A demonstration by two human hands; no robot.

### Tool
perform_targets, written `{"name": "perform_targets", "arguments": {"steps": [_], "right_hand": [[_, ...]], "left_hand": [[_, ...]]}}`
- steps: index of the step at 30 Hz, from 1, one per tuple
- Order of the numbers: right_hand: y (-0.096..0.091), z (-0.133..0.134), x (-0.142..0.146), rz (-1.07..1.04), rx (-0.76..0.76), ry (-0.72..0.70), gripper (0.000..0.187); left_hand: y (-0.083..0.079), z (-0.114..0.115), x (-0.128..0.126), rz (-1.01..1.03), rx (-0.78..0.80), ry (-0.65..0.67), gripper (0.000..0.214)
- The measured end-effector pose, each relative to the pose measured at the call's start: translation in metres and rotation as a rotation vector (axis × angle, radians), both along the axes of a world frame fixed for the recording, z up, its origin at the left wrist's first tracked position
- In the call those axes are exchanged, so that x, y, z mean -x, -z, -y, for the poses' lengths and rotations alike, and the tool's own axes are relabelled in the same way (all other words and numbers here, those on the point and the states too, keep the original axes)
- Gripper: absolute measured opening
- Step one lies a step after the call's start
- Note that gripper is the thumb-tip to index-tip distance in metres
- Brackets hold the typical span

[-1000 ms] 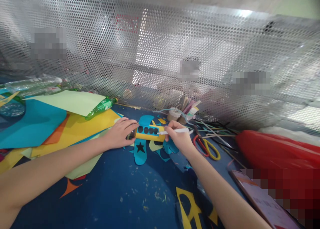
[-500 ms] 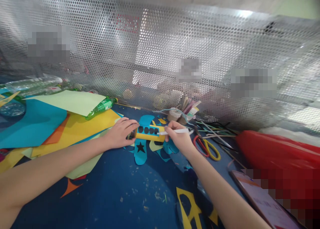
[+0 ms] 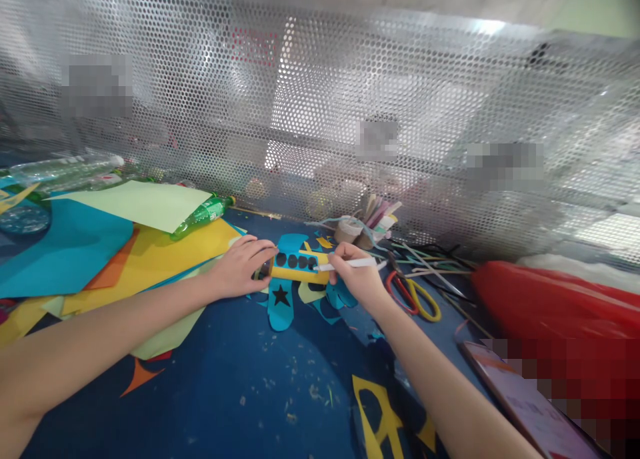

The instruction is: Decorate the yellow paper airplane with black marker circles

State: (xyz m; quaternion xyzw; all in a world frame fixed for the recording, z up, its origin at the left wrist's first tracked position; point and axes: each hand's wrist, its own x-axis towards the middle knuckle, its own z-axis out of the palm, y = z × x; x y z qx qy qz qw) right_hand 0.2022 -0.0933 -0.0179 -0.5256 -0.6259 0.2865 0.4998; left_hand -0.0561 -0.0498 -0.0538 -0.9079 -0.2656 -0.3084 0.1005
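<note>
Yellow tube plane [image 3: 295, 273], centre frame, on the bench [image 3: 240, 385].
Left hand [image 3: 239, 269] fingers clamped on its end, right hand [image 3: 357, 280] fingers pinching a white pen [image 3: 351, 263] (tip by black dots [image 3: 299, 261]); unmoved since a second ago.

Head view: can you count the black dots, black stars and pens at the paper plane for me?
Black dots on the yellow tube: 4
Black star on the blue wing: 1
White pen in the right hand: 1
Total: 6
</note>
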Motion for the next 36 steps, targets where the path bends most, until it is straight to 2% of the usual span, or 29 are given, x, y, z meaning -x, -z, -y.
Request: {"name": "perform_targets", "arguments": {"steps": [36], "right_hand": [[-0.0044, 0.0021, -0.0004, -0.002, 0.003, 0.014, 0.02]], "left_hand": [[-0.0018, 0.0017, -0.0005, 0.008, -0.033, 0.001, 0.04]]}}
